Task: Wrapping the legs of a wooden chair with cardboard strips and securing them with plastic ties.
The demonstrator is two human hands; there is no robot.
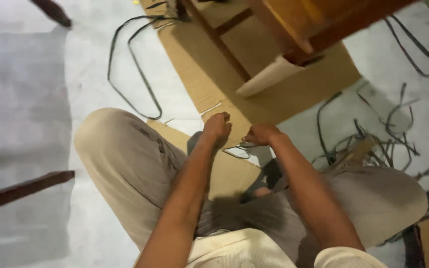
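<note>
I sit on the floor with my knees apart, in beige trousers. My left hand (217, 127) is closed in a fist over the edge of a flat cardboard sheet (224, 171) between my legs. My right hand (261, 134) is closed just beside it, a few centimetres to the right. A thin dark strip (237, 152) forms a small loop just below the two hands, and its end runs up into my right fist. Whether the left fist also pinches it is hidden by the fingers.
A wooden furniture frame (294, 25) stands on a larger cardboard sheet (274, 89) ahead of me. A long dark cord loop (135, 64) lies on the pale floor to the left. Several dark strips (383, 134) are tangled at the right. A dark wooden bar (21, 191) lies at the left.
</note>
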